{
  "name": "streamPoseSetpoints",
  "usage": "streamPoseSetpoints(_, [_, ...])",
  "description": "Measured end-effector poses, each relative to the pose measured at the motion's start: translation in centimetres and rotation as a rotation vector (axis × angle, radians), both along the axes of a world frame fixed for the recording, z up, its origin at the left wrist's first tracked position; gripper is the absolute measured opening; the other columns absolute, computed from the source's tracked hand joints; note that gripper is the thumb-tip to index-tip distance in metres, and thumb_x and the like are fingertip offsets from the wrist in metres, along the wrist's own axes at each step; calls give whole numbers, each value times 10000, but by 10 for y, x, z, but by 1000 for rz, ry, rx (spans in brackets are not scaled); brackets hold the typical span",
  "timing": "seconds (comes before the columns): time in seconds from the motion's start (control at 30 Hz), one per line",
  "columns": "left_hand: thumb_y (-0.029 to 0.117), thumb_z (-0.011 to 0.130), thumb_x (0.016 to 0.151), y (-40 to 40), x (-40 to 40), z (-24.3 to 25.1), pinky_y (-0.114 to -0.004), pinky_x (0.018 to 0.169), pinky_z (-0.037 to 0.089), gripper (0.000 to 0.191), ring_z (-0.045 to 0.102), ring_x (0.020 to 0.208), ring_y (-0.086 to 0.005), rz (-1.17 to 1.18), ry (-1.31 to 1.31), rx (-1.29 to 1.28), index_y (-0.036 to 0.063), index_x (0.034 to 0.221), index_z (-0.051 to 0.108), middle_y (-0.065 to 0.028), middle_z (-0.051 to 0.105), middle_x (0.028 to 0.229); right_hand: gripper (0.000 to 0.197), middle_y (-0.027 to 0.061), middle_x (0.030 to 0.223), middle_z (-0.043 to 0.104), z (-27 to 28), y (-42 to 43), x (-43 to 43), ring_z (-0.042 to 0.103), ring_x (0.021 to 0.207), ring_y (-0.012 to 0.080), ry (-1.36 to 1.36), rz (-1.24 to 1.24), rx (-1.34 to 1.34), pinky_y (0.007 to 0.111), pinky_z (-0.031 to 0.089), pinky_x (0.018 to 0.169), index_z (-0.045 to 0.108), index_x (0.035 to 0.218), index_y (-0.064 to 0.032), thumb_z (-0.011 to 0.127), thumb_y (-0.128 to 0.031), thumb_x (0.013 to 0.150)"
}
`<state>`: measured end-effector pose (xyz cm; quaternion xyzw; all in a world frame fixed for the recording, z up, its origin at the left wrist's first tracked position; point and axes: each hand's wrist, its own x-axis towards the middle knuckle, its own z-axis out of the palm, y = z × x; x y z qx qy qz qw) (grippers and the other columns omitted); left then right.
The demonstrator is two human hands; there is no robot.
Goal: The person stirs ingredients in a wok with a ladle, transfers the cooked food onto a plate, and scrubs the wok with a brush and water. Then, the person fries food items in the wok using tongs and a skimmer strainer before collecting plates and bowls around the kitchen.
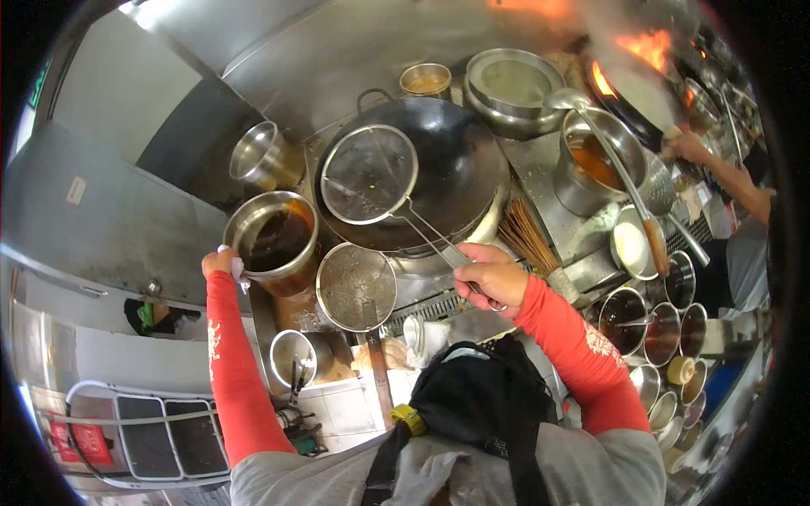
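Note:
My right hand (490, 275) grips the metal handle of a round mesh strainer (370, 174). The strainer's bowl is over the left part of a dark wok (462, 158). A white cloth (238, 269) is pinched in my left hand (218, 260), at the rim of a steel pot (231, 218) of dark brown liquid (275, 243). Whether the fingers also grip the rim, I cannot tell. A second strainer (356, 288), with a wooden handle, lies between that pot and me.
Flames (645, 47) rise around another wok at the upper right, where a co-worker's hand (686, 145) is. A ladle (614, 152) rests across a pot of orange liquid (591, 161). A bamboo brush (531, 243) lies right of my wok. Several sauce containers (661, 332) stand at right.

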<state>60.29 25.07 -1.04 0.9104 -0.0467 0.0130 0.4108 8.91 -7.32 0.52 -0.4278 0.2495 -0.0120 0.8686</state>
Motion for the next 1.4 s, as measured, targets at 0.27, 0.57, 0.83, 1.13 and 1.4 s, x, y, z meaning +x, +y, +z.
streamPoseSetpoints(0.27, [168, 674, 611, -26, -5, 77, -366, 556, 499, 244, 643, 580, -238, -122, -302, 419, -61, 696, 685, -159, 664, 645, 466, 45, 665, 543, 4, -6, -6, 421, 375, 72, -65, 187, -72, 221, 296, 318, 391, 1358, -39, 463, -60, 898])
streamPoseSetpoints(0.57, [268, 681, 661, -111, -49, 115, -425, 741, 517, 336, 682, 809, -353, -105, -423, 674, -45, 780, 691, -246, 675, 791, 402, 30, 635, 520, -4, -12, -22, 410, 359, 72, -69, 181, -12, 215, 277, 306, 443, 1310, -54, 461, -40, 909])
streamPoseSetpoints(0.83, [317, 606, 731, -160, -79, 136, -458, 820, 525, 389, 664, 924, -405, -72, -509, 829, -28, 883, 703, -270, 673, 917, 534, 47, 633, 517, -5, -15, -37, 400, 356, 87, -148, 178, 66, 220, 263, 301, 292, 1410, 27, 467, -29, 908])
streamPoseSetpoints(1.13, [334, 620, 769, -204, -116, 148, -452, 848, 525, 353, 659, 962, -378, -42, -523, 856, 37, 945, 696, -219, 681, 1003, 626, 51, 646, 521, -10, -18, -40, 406, 362, 100, -151, 163, 114, 222, 271, 319, 198, 1461, 30, 475, -25, 902])
streamPoseSetpoints(1.4, [289, 646, 775, -244, -133, 147, -431, 868, 520, 288, 650, 996, -361, -91, -557, 937, 74, 960, 693, -196, 679, 1026, 462, 42, 635, 524, -13, -19, -39, 396, 340, 92, -170, 153, 172, 221, 257, 307, 395, 1351, -15, 493, -23, 900])
